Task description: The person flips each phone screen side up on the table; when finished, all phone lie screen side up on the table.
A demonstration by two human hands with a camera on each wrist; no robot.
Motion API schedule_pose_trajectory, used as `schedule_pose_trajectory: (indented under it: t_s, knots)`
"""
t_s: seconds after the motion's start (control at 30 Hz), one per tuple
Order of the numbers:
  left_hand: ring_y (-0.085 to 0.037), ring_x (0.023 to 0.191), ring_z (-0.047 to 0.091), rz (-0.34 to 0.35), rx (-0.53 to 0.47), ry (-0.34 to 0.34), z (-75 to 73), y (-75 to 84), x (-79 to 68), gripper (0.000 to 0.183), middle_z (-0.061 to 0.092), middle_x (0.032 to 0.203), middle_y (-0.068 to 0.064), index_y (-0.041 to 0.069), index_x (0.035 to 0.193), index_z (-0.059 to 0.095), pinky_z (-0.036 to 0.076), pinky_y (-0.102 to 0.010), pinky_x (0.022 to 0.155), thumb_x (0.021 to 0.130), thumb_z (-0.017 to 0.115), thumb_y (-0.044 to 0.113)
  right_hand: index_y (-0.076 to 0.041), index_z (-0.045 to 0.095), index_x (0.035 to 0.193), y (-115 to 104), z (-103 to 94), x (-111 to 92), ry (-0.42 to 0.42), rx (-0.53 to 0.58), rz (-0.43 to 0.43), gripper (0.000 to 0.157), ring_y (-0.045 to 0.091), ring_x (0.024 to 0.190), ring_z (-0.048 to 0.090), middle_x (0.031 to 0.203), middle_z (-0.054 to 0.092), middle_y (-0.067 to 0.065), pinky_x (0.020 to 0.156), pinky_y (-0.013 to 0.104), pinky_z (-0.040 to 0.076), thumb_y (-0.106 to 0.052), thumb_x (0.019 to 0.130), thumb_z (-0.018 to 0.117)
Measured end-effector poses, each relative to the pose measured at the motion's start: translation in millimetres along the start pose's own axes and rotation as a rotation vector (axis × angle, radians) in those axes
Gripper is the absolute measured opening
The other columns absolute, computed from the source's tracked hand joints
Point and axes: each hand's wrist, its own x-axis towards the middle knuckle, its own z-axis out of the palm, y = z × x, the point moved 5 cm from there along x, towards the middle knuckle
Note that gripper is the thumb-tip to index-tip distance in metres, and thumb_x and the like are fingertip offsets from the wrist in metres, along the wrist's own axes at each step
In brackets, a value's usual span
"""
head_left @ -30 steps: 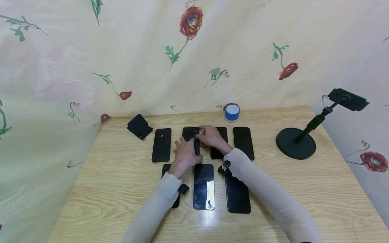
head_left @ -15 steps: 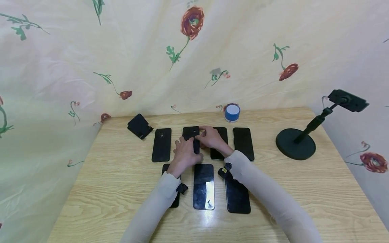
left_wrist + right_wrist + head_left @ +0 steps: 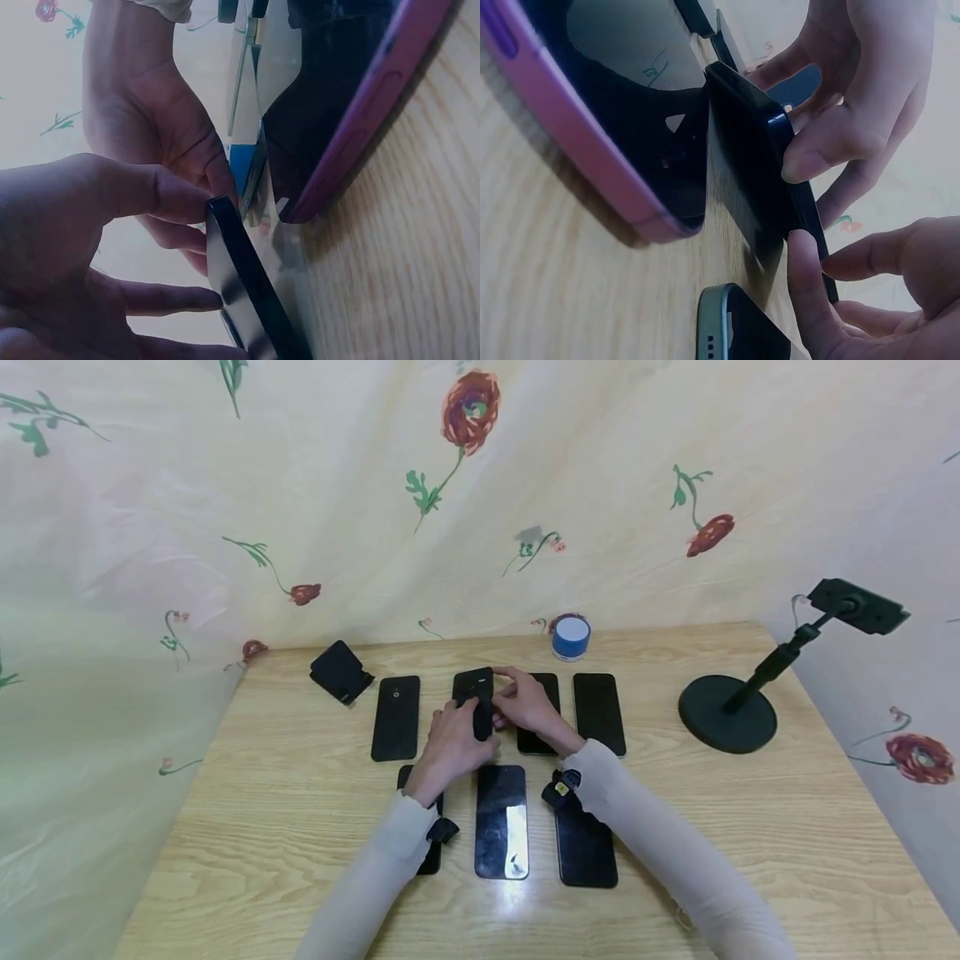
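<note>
Both hands hold a black phone (image 3: 465,685) in the middle of the back row, its camera side facing up. My left hand (image 3: 452,743) grips it along its near and left part, thumb at the near end. At the right edge, my right hand (image 3: 527,702) pinches it between thumb and fingers. In the right wrist view, the held phone (image 3: 757,142) stands tilted close over the table. A pink-framed phone (image 3: 607,157) lies screen up nearby; in the head view it is the front middle phone (image 3: 501,827). Fingers cover part of the held phone.
More phones lie around: a back-left phone (image 3: 396,718), a back-right phone (image 3: 600,714), and a front-right phone (image 3: 587,852) partly under the right sleeve. A black folded object (image 3: 340,672), a blue round tub (image 3: 571,637) and a black stand (image 3: 729,714) sit farther out.
The held phone has turned slightly and its far end sits a little higher in the head view. Both hands keep their hold; the right wrist has shifted slightly to the right.
</note>
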Motion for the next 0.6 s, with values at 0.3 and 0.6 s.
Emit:
schedule_pose_trajectory:
  t_s: [0.3, 0.6]
  knots:
    - [-0.041, 0.126, 0.057, -0.004, -0.052, -0.020, -4.1, 3.1, -4.8, 0.077, 0.054, 0.147, -0.028, 0.001, 0.156, 0.042, 0.041, -0.053, 0.116, 0.094, 0.073, 0.033, -0.014, 0.041, 0.159, -2.2, -4.2, -4.8, -0.025, 0.041, -0.021, 0.061, 0.019, 0.077, 0.075, 0.114, 0.077, 0.022, 0.070, 0.024, 0.056, -0.006, 0.101, 0.061]
    - [-0.042, 0.132, 0.053, -0.003, -0.042, -0.004, -2.6, 2.3, -6.8, 0.074, 0.054, 0.146, -0.028, 0.002, 0.155, 0.043, 0.038, -0.053, 0.116, 0.094, 0.070, 0.034, -0.010, 0.037, 0.160, 0.7, -0.9, -8.8, -0.100, 0.161, -0.035, 0.059, 0.021, 0.087, 0.077, 0.125, 0.072, 0.026, 0.074, 0.029, 0.063, -0.005, 0.105, 0.058]
